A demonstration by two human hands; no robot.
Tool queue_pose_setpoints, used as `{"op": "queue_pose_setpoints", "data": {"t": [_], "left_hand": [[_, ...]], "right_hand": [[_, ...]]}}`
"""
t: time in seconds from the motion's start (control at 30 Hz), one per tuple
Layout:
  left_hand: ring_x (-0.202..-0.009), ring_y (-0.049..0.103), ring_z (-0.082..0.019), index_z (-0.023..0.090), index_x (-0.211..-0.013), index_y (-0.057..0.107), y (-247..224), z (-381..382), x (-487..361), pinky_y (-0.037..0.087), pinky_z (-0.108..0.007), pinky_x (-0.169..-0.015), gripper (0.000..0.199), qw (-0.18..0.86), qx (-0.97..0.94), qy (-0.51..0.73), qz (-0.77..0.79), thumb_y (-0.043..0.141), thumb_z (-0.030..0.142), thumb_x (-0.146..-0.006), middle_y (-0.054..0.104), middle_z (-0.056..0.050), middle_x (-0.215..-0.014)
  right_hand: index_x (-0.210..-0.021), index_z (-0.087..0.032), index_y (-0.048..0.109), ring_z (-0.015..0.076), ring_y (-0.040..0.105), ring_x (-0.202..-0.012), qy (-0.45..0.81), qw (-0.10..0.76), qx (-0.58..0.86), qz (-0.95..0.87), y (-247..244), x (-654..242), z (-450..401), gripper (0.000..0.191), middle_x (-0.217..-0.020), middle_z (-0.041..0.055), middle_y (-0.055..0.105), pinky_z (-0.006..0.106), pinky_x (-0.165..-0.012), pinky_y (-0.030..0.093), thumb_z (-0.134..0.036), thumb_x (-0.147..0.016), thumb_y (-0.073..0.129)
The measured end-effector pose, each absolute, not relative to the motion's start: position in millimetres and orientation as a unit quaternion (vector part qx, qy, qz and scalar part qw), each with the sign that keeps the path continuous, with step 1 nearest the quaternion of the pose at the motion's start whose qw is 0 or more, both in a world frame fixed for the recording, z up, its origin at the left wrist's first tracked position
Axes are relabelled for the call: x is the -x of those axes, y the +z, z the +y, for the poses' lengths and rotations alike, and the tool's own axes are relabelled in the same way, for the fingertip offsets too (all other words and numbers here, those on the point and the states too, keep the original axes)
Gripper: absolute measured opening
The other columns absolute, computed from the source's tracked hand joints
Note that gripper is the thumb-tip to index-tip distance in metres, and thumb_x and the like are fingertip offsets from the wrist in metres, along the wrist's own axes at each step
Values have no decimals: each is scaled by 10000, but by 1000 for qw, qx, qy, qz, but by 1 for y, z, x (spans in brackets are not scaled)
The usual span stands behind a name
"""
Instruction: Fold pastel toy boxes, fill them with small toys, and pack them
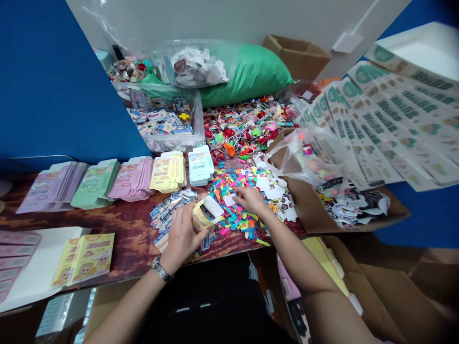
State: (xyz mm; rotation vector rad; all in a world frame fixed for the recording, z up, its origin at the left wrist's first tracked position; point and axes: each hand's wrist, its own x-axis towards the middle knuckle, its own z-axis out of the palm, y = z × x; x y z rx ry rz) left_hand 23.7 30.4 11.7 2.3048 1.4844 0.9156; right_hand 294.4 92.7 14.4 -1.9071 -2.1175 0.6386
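Note:
My left hand (181, 237) grips a small folded yellow-and-white cardboard box (203, 213) with its flap standing open. Under that hand lies a scattered heap of printed cards (168, 215) on the wooden table (118, 239). My right hand (251, 199) rests with its fingers apart on a pile of multicoloured uninflated balloons (234, 210), close to a small white paper piece (229, 199). Die-cut white stickers (274, 193) lie just beyond those fingers. A watch (160, 268) circles my left wrist.
Stacks of flat printed boxes (132, 179) line the table's far side, beside a clear tub of cards (165, 126). Colourful trinkets (244, 129) spread behind them. A cardboard box with stickers and a plastic bag (344, 205) stands right, under printed sheets (394, 124).

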Motion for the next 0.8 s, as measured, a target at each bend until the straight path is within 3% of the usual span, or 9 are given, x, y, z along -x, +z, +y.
{"op": "queue_pose_setpoints", "data": {"t": [0.07,0.17,0.3,0.43,0.57,0.8], "left_hand": [[-1057,538,-307,149,-1348,383,11,32,-24,466,-432,-895,717,122,-792,309,512,683,479,-787,564,-149,-1155],[-1077,528,-314,146,-1345,384,11,35,-24,457,-436,-906,707,118,-790,308,517,668,495,-798,559,-151,-1167],[-1101,517,-316,142,-1351,374,14,36,-25,443,-441,-930,708,122,-792,306,514,664,489,-806,553,-153,-1183],[-1085,516,-317,143,-1348,382,16,35,-27,446,-447,-920,680,126,-791,298,520,644,485,-822,552,-153,-1170],[-1081,513,-313,142,-1357,377,15,35,-25,455,-439,-910,694,131,-788,294,525,660,466,-811,549,-153,-1161],[-1019,497,-305,94,-1334,416,17,44,-21,460,-419,-887,646,59,-794,258,547,659,384,-811,547,-160,-1124]], "right_hand": [[-773,-200,605,149,542,-681,208,114,640,-731,18,-294,94,143,-716,9,623,243,-625,316,-269,-877,534],[-788,-191,566,165,534,-768,172,123,616,-759,29,-300,95,180,-806,42,617,247,-679,328,-275,-918,474],[-825,-190,555,150,506,-670,160,114,594,-780,38,-303,97,199,-746,25,598,245,-632,295,-260,-953,420],[-928,-189,585,142,521,-672,185,61,577,-793,28,-291,101,135,-770,12,630,235,-606,270,-317,-913,545],[-820,-171,593,135,502,-656,170,17,579,-797,21,-283,105,144,-764,25,628,241,-600,258,-287,-902,573],[-862,-167,633,169,542,-763,105,86,548,-826,63,-289,96,194,-822,61,641,254,-679,318,-242,-956,481]]}}
